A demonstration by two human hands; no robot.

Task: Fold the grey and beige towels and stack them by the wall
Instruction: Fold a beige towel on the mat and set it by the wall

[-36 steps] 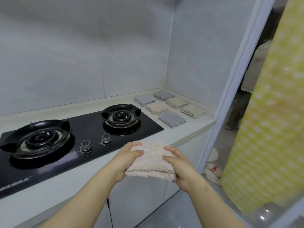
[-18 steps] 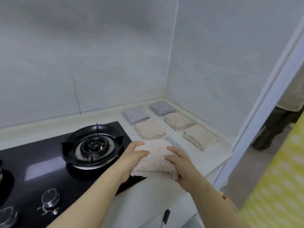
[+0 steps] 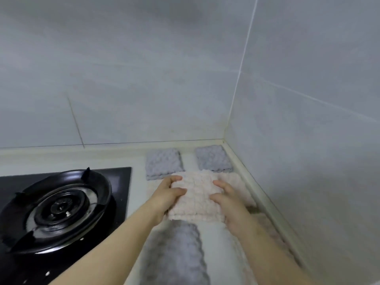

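A folded beige towel (image 3: 196, 197) is held between both hands above the counter's right end. My left hand (image 3: 166, 195) grips its left edge, thumb on top. My right hand (image 3: 227, 199) grips its right edge the same way. Two folded grey towels (image 3: 163, 162) (image 3: 212, 158) lie side by side against the back wall. Another folded beige towel (image 3: 239, 186) shows under and to the right of the held one. A beige edge (image 3: 154, 185) shows by my left hand. A third grey towel (image 3: 176, 256) lies nearer me, between my forearms.
A black gas hob (image 3: 59, 210) with a round burner fills the counter's left part. The white counter (image 3: 135, 192) meets tiled walls at the back and right, forming a corner (image 3: 224, 140). More beige cloth (image 3: 271, 229) lies along the right wall under my right arm.
Both hands have carried the beige towel forward over the counter towards the corner. The view has swung right and closer, so the left burner and the doorway are out of frame.
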